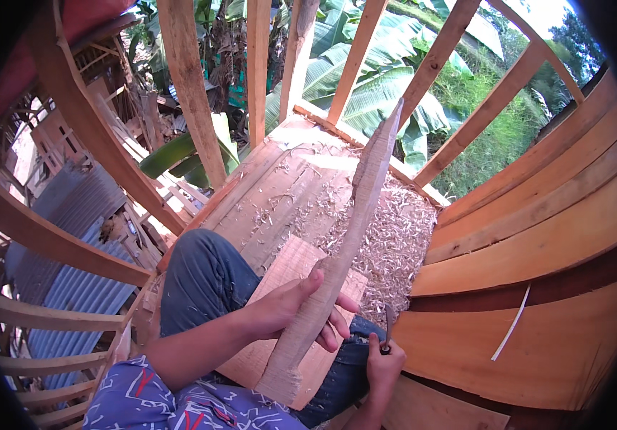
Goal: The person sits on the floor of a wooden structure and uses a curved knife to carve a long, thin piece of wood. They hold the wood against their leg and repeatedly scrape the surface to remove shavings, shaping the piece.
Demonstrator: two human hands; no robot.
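Note:
A long, pale, roughly carved piece of wood [350, 240] slants across the middle, pointed at its far end and wider at its near end. My left hand [288, 307] is closed around its lower part, thumb on top and fingers wrapped underneath. In my right hand [384, 367], a small knife [388, 326] with a dark handle and a short curved blade is gripped upright, apart from the wood. Across my lap lies a flat wooden board [290, 266], partly hidden by the carved piece and my left forearm.
Curled wood shavings [394, 251] cover much of the plank floor [251, 193] ahead. Upright wooden posts [257, 79] edge the platform at front and left. A wall of horizontal boards [530, 240] stands close on the right, with a thin pale strip [513, 322] against it.

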